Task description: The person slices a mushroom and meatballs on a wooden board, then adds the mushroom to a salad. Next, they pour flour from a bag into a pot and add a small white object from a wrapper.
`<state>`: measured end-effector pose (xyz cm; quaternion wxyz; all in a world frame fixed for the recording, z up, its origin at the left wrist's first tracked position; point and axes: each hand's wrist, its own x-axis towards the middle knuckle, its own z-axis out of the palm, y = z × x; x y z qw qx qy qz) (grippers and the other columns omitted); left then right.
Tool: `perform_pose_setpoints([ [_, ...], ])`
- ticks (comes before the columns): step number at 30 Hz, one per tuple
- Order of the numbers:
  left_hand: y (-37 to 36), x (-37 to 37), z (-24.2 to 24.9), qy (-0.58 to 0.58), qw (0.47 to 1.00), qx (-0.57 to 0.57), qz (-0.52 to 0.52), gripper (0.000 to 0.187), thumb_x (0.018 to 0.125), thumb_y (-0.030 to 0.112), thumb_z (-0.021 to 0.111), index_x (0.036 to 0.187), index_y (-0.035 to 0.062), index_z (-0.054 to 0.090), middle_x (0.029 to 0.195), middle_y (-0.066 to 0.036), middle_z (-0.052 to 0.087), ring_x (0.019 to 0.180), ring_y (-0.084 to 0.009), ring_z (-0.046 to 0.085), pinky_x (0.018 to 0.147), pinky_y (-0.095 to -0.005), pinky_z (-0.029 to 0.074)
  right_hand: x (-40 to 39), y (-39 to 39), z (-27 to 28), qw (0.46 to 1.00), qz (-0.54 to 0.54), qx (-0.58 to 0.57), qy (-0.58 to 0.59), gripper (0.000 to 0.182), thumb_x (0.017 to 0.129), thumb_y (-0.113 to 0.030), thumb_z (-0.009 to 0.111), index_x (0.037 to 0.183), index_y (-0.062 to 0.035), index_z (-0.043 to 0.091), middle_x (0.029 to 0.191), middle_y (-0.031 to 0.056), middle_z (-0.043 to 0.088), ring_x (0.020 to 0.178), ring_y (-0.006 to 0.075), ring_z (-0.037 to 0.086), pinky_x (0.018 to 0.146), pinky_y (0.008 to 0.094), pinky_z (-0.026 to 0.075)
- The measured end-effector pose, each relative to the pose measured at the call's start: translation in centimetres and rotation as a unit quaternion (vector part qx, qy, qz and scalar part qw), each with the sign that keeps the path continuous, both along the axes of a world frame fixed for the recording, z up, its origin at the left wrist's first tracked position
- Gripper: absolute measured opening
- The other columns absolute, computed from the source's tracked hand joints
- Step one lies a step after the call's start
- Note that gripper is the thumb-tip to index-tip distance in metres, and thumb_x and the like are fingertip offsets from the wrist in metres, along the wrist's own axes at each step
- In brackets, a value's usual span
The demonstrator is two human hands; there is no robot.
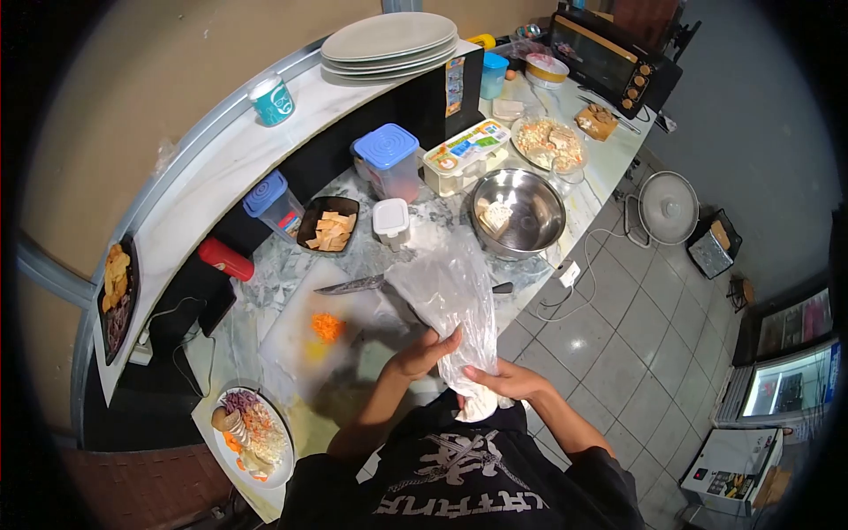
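Observation:
A clear plastic bag [450, 287] with something white bunched in its lower end is held upright close to my body. My left hand [422, 356] grips its left side, thumb against the plastic. My right hand [508, 382] is wrapped round the lower part, over the white contents. Behind the bag lies a knife [351, 285], its blade showing on the left and the middle hidden. Left of my hands, a white cutting board [291, 305] carries a small heap of chopped orange food [328, 328] and some yellow bits.
A steel bowl [539, 208] with white food inside stands at the counter's right edge. Behind are an egg carton [465, 159], blue-lidded containers [386, 147] and a dark dish [346, 208]. Plates of chopped food [283, 446] flank the counter. A toaster oven [601, 57] is at the far end.

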<state>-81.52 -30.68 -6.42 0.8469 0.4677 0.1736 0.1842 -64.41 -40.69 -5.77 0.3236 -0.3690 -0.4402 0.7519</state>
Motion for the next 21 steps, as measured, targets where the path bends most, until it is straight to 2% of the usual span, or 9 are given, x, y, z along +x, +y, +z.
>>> perform_pose_setpoints([
  [4,1.6,0.6,0.3,-0.027,0.994,-0.097,0.042,0.048,0.097,0.019,0.049,0.137,-0.0022,0.035,0.13,-0.023,0.051,0.11,-0.029,0.058,0.093,-0.0402,0.048,-2.7,1.7,-0.5,0.994,-0.063,-0.078,0.043,0.036,0.1,-0.034,0.046,0.113,-0.0014,0.051,0.089,0.0055,0.061,0.08,0.0128,0.059,0.073,0.0285,0.049],
  [8,3.2,-0.6,1.5,-0.015,0.991,-0.046,0.121,0.045,0.095,0.014,0.053,0.134,-0.0019,0.039,0.107,-0.014,0.06,0.096,-0.0245,0.063,0.086,-0.0381,0.053,-4.4,3.0,-1.6,0.998,-0.054,0.031,-0.001,0.037,0.097,-0.032,0.053,0.117,-0.0006,0.053,0.099,0.0051,0.061,0.093,0.0116,0.056,0.081,0.0275,0.046],
  [9,3.1,-0.7,2.0,-0.022,0.986,-0.082,0.143,0.035,0.095,0.016,0.054,0.125,0.0001,0.045,0.092,-0.006,0.056,0.078,-0.0146,0.058,0.072,-0.0301,0.053,-4.5,3.1,-1.5,0.999,-0.047,0.013,0.013,0.038,0.095,-0.03,0.058,0.119,-0.0002,0.054,0.104,0.005,0.06,0.098,0.0117,0.053,0.085,0.0277,0.044],
  [10,3.4,-1.0,2.4,-0.024,0.985,-0.081,0.149,0.035,0.095,0.016,0.054,0.125,0.0001,0.045,0.092,-0.006,0.056,0.078,-0.0146,0.058,0.072,-0.0301,0.053,-4.7,3.3,-1.5,0.999,-0.041,0.014,0.012,0.038,0.095,-0.03,0.058,0.119,-0.0002,0.054,0.104,0.005,0.06,0.098,0.0117,0.053,0.085,0.0277,0.044],
  [14,4.5,-2.3,4.3,-0.007,0.981,-0.104,0.164,0.024,0.096,0.029,0.055,0.104,0.0067,0.05,0.073,0.004,0.044,0.057,-0.002,0.035,0.047,-0.0183,0.031,-5.2,4.3,0.2,0.997,0.019,0.065,-0.044,0.048,0.091,-0.028,0.063,0.126,0.0023,0.05,0.112,0.01,0.06,0.102,0.018,0.055,0.088,0.0314,0.044],
  [16,4.7,-3.3,5.0,0.116,0.961,-0.028,0.25,0.027,0.096,0.032,0.055,0.108,0.0081,0.05,0.073,0.005,0.045,0.054,-0.0026,0.032,0.047,-0.0189,0.026,-5.3,4.6,2.5,0.856,-0.085,0.414,-0.298,0.038,0.088,-0.02,0.067,0.113,0.0065,0.054,0.108,0.0177,0.06,0.103,0.0273,0.057,0.089,0.037,0.044],
  [17,4.4,-3.3,5.9,0.135,0.948,-0.005,0.288,0.022,0.097,0.032,0.053,0.102,0.0102,0.053,0.067,0.008,0.042,0.05,-0.001,0.03,0.044,-0.0191,0.022,-5.1,4.6,3.6,0.859,-0.093,0.378,-0.332,0.044,0.083,-0.014,0.068,0.118,0.0064,0.051,0.115,0.0227,0.055,0.108,0.0347,0.054,0.091,0.0397,0.044],
  [20,4.8,-3.9,3.9,0.124,0.931,0.031,0.342,0.022,0.097,0.031,0.053,0.103,0.0096,0.055,0.066,0.008,0.043,0.049,-0.0003,0.027,0.043,-0.0198,0.02,-3.8,5.5,7.4,0.821,-0.047,0.404,-0.4,0.048,0.081,-0.01,0.067,0.124,0.0028,0.048,0.122,0.0203,0.052,0.112,0.0365,0.051,0.093,0.0396,0.043],
  [21,5.5,-5.0,2.4,0.135,0.94,0.055,0.307,0.028,0.098,0.026,0.051,0.118,0.006,0.051,0.082,0.001,0.053,0.063,-0.0046,0.047,0.052,-0.019,0.038,-3.8,5.9,8.5,0.834,0.002,0.388,-0.392,0.055,0.078,-0.006,0.063,0.129,0.0026,0.045,0.127,0.0203,0.049,0.123,0.0342,0.046,0.101,0.0392,0.039],
])
